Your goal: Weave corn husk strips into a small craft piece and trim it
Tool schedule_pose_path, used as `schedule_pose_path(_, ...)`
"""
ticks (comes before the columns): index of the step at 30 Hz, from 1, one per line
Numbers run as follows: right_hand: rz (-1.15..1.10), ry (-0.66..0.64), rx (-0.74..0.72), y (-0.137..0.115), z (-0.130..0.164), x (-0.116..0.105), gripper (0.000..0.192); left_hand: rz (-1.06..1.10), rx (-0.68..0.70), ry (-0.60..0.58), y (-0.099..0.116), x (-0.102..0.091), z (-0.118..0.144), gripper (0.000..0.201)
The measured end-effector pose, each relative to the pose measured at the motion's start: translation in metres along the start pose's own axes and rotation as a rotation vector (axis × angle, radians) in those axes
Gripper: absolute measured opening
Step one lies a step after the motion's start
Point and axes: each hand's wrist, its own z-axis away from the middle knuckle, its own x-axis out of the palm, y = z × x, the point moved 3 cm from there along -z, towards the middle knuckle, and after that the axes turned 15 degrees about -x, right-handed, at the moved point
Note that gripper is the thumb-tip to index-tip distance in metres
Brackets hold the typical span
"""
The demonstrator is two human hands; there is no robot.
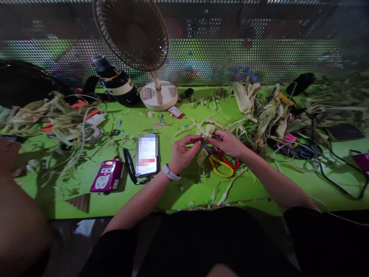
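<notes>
Between both hands, above the green table point(161, 196), is a small bundle of pale corn husk point(208, 130). My left hand point(186, 151), with a white watch band point(171, 172) at the wrist, pinches its lower left side. From the right, my right hand point(226, 143) grips the same husk with thumb and fingers. Just below lie scissors with one yellow and one red handle point(221, 169), their blades partly hidden by the right hand. Loose husk strips point(230, 188) lie near the scissors. The fingertips cover part of the held piece.
A lit phone point(147, 156) and a purple power socket point(107, 176) lie left. Behind stand a fan point(160, 96) and a dark bottle point(119, 84). Dried husks point(271, 115) heap up at right, with black cables point(325, 169). Another person's arm point(20, 215) shows at left.
</notes>
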Motion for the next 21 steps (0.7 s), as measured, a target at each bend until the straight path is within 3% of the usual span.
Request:
schedule_pose_path(6, 0.016, 0.267, -0.038, -0.001, 0.000, -0.015, 0.043, -0.065, 0.031, 0.010, 0.008, -0.008, -0.002, 0.016)
schedule_pose_path(10, -0.001, 0.394, -0.051, -0.004, 0.000, -0.022, 0.045, -0.119, -0.011, -0.092, 0.008, -0.011, -0.006, 0.012)
schedule_pose_path(16, 0.143, 0.211, -0.175, -0.007, 0.001, -0.012, 0.031, 0.005, -0.129, -0.244, 0.005, -0.007, -0.008, 0.020)
schedule_pose_path(21, 0.324, 0.038, -0.290, -0.006, 0.005, 0.002, 0.022, -0.188, -0.069, -0.012, 0.005, -0.007, -0.006, 0.041)
